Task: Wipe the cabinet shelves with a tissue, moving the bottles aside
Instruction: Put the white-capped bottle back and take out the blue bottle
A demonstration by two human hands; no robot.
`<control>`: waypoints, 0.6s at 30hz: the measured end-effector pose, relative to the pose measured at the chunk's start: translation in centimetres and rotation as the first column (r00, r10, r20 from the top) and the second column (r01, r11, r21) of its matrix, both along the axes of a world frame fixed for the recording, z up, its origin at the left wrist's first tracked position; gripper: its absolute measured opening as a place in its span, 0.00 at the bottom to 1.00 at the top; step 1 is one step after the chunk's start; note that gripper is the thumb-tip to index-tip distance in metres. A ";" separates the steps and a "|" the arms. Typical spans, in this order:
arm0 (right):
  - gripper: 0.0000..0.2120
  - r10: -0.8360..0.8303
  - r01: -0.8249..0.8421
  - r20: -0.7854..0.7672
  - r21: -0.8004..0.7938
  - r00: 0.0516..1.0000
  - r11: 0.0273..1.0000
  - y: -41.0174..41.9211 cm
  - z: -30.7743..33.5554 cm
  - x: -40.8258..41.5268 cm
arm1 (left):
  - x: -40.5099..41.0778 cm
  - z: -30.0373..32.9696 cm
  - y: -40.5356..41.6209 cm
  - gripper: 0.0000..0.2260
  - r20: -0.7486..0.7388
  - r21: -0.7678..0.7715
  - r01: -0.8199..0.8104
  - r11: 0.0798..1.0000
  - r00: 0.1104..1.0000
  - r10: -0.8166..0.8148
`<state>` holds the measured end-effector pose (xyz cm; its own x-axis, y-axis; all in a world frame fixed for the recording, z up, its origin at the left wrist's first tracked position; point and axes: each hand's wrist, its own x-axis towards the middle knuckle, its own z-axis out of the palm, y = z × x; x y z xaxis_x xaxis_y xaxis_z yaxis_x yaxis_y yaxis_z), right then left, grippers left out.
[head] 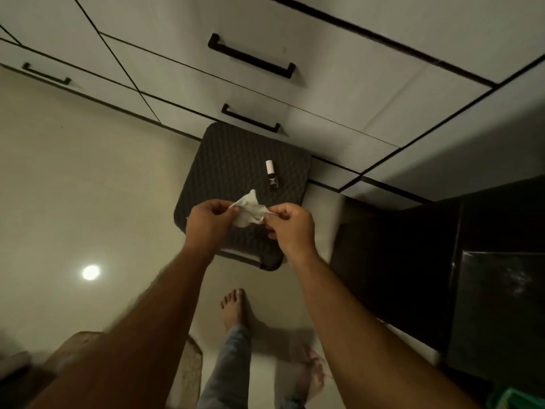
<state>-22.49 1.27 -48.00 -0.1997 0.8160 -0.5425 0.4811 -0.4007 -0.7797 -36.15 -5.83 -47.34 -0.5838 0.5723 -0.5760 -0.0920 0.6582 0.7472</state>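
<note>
Both my hands are up in front of me, holding a crumpled white tissue between them. My left hand pinches its left edge w/ curled fingers; my right hand pinches the right edge betw. thumb and forefinger. The tissue hangs over a dark quilted stool that stands on the pale floor, just in front of the white drawers w/ black bar handles. 1 small bottle, dark body w/ white cap, stands on the stool's far right part, near the tissue but apart from it. My bare foot shows below, behind the stool.
</note>
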 end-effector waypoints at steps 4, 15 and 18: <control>0.04 0.061 -0.074 0.116 0.104 0.991 0.992 1.2 -4.4 -4.0 | -3.9 -4.0 1.6 0.08 -0.115 -0.061 0.060 0.996 0.991 -0.067; 0.10 0.110 -0.212 0.376 0.242 0.920 0.947 2.4 -9.1 -6.4 | -6.2 -8.5 3.9 0.16 -0.460 -0.200 0.206 0.958 0.843 -0.278; 0.12 0.110 -0.215 0.358 0.269 0.927 0.939 2.9 -8.1 -5.5 | -5.9 -7.5 4.3 0.17 -0.502 -0.153 0.188 0.970 0.831 -0.240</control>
<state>-27.98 4.15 -56.14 -0.1940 0.9213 -0.3370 0.7714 -0.0690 -0.6326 -42.10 -1.49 -54.80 -0.6794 0.6764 -0.2843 0.4385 0.6850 0.5817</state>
